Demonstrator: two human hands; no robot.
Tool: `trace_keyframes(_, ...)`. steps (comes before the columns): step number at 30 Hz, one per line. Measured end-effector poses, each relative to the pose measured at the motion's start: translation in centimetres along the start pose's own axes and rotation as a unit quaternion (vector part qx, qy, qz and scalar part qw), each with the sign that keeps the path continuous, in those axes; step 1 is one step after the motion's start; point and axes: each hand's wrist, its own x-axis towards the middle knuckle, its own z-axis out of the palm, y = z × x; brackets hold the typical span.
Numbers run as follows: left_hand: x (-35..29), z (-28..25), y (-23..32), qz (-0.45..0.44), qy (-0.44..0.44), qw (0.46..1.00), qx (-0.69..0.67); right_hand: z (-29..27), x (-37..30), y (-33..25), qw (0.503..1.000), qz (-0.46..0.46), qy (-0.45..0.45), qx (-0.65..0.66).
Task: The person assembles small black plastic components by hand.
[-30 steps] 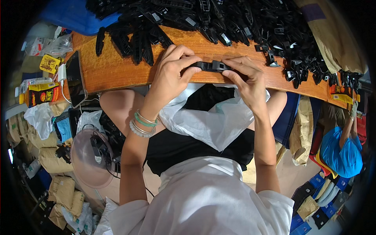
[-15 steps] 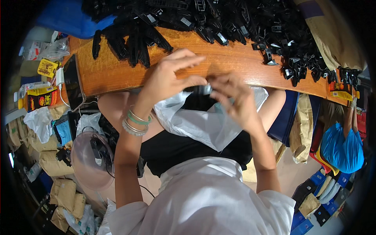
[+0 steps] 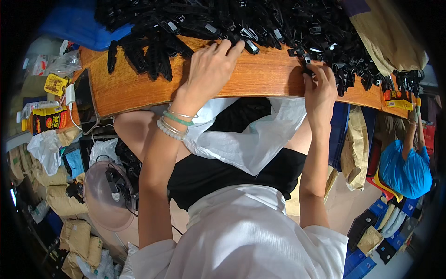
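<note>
In the lap, a white bag (image 3: pixel 251 139) gapes, contents seemingly dark.

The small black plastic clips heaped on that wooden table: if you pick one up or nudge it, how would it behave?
Each black plastic clip looks small beside the right hand, so it is probably light and rigid. The pile lies interlocked, so a lifted clip may drag neighbours along. On the smooth wooden table a pushed clip would likely slide rather than roll.

We note a round clear-guarded electric fan (image 3: pixel 109 195) at lower left, brown paper sacks (image 3: pixel 55 197) beside it, and a blue-shirted person (image 3: pixel 404 169) at right.
</note>
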Motion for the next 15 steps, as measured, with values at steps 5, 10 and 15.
trace_keyframes(5,-0.4,-1.2,0.5,-0.036,-0.007,0.998,-0.056,0.1,-0.8,-2.6,0.996,0.015,-0.051,0.078)
trace_keyframes(10,0.6,-0.5,1.1,-0.086,-0.020,0.996,0.027,2.0,-0.9,-5.1,0.972,-0.074,-0.075,0.211)
trace_keyframes(15,-0.1,-1.5,1.8,-0.107,-0.068,0.992,0.004,3.0,-1.1,-8.4,0.948,-0.012,-0.106,0.300)
